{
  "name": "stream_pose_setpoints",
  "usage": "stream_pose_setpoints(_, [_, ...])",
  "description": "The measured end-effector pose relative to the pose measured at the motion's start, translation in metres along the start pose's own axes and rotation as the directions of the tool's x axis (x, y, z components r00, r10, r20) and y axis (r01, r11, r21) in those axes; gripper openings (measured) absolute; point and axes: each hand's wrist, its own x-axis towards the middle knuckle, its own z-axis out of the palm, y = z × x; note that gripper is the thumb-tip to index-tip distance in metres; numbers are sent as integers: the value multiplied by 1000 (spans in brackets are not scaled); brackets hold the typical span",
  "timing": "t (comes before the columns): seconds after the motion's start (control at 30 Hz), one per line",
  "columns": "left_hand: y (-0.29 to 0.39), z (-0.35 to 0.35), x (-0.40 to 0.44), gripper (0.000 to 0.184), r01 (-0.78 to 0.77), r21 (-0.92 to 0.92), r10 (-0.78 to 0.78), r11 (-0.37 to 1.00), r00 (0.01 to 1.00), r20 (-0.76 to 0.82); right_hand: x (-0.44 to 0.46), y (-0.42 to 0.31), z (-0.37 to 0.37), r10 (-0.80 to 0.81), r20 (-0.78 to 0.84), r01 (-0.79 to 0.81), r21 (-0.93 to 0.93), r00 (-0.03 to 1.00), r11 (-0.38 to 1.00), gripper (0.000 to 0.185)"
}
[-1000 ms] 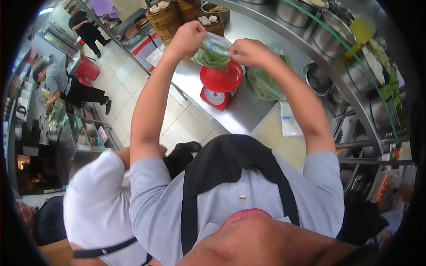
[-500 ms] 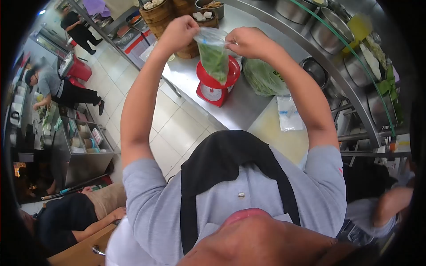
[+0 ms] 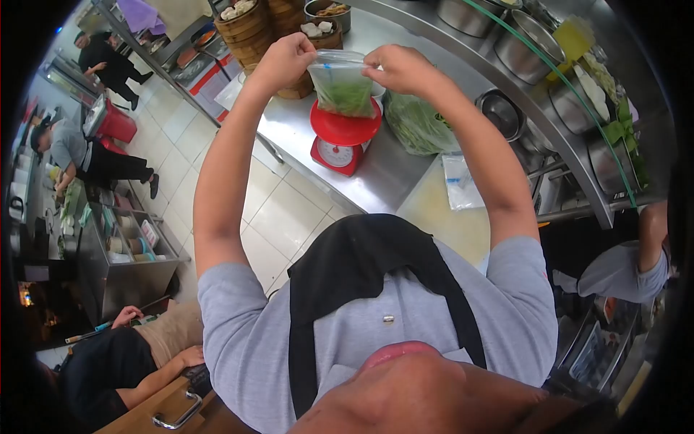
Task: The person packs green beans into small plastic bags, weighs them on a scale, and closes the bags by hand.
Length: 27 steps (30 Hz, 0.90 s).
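Note:
A clear zip bag [image 3: 345, 90] with chopped green vegetable inside is stretched between my two hands. My left hand [image 3: 287, 61] pinches its upper left corner, and my right hand [image 3: 399, 69] pinches the upper right corner. The bag's lower part is over the red dish of a kitchen scale [image 3: 337, 155]; whether its full weight rests there I cannot tell. Right of the scale lies a larger clear bag of leafy greens [image 3: 418, 124]. Flat zip bags [image 3: 461, 181] lie on a pale cutting board [image 3: 437, 217] nearer to me.
Bamboo steamers [image 3: 246, 32] stand behind my left hand on the steel counter [image 3: 289, 126]. Steel bowls [image 3: 531, 54] line a raised shelf on the right. Co-workers are at the left, and another person [image 3: 618, 264] is close at my right.
The bag has spread wider and its filled bottom now hangs level over the scale dish, where before it hung narrow and slanted. My hands remain on its top corners.

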Motion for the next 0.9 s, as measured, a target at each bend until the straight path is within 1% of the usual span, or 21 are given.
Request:
stream_pose_setpoints(0.07, [-8,3,-3,15,-11,-11,11,1000,1000,10,1,4,11,-4,15,4,0,1000,1000,25])
stream_pose_setpoints(0.13, [-7,3,-4,18,-109,133,100,985,992,72,1,2,14,-6,26,6,3,1000,1000,24])
stream_pose_setpoints(0.17, [-5,3,-5,18,-114,134,105,984,992,76,0,2,15,-17,39,18,-34,999,999,23])
stream_pose_setpoints(0.23, [22,-1,-11,21,-267,226,290,937,954,-77,-2,3,17,-17,48,21,-68,999,997,22])
stream_pose_setpoints(0.27, [31,-2,-6,21,-274,224,295,935,953,-69,-2,5,19,-47,13,48,-57,999,997,22])
stream_pose_setpoints(0.3, [39,-1,-2,21,-247,115,241,962,969,61,-4,5,21,-78,-18,77,-46,997,996,21])
stream_pose_setpoints(0.33, [44,2,0,22,-199,11,194,980,962,195,-5,5,22,-72,-14,71,-44,997,996,21])
stream_pose_setpoints(0.37, [44,8,6,22,-199,8,193,980,961,198,-6,5,22,-76,-3,76,-53,997,996,21])
stream_pose_setpoints(0.4, [44,13,14,22,-202,83,158,976,916,368,-6,5,21,-81,7,82,-62,997,995,20])
stream_pose_setpoints(0.43, [44,19,18,21,-218,156,106,963,844,525,-8,4,20,-78,7,78,-61,997,995,20])
stream_pose_setpoints(0.47, [43,26,20,21,-221,156,108,963,843,527,-9,4,19,-78,28,80,-76,997,994,20])
stream_pose_setpoints(0.53, [47,36,22,22,-264,346,-55,900,720,692,-11,5,19,-72,43,75,-90,996,993,20])
stream_pose_setpoints(0.57, [48,42,22,22,-270,346,-53,899,715,697,-12,5,19,-87,32,90,-97,996,991,19])
stream_pose_setpoints(0.63, [53,50,18,21,-384,512,-114,769,705,700,-13,7,22,-103,20,104,-106,994,989,19])
stream_pose_setpoints(0.67, [56,53,16,22,-443,595,-180,670,682,709,-14,8,25,-100,8,101,-68,995,993,19])
stream_pose_setpoints(0.7, [55,58,16,22,-445,596,-180,668,681,710,-14,6,26,-99,-3,99,-30,995,995,19])
stream_pose_setpoints(0.73, [53,63,14,25,-480,628,-227,612,655,721,-13,4,25,-98,-7,98,-29,995,995,19])
stream_pose_setpoints(0.77, [51,66,14,29,-515,654,-275,554,629,727,-12,2,25,-91,35,92,-48,995,995,20])
stream_pose_setpoints(0.8, [53,66,13,29,-515,655,-276,553,628,727,-12,0,24,-83,77,89,-67,994,994,21])
stream_pose_setpoints(0.83, [53,65,11,31,-545,644,-278,536,607,745,-12,1,26,-85,76,90,-65,994,994,21])
stream_pose_setpoints(0.9, [56,62,6,34,-575,634,-285,517,582,761,-13,2,33,-162,-14,162,-9,987,987,21])
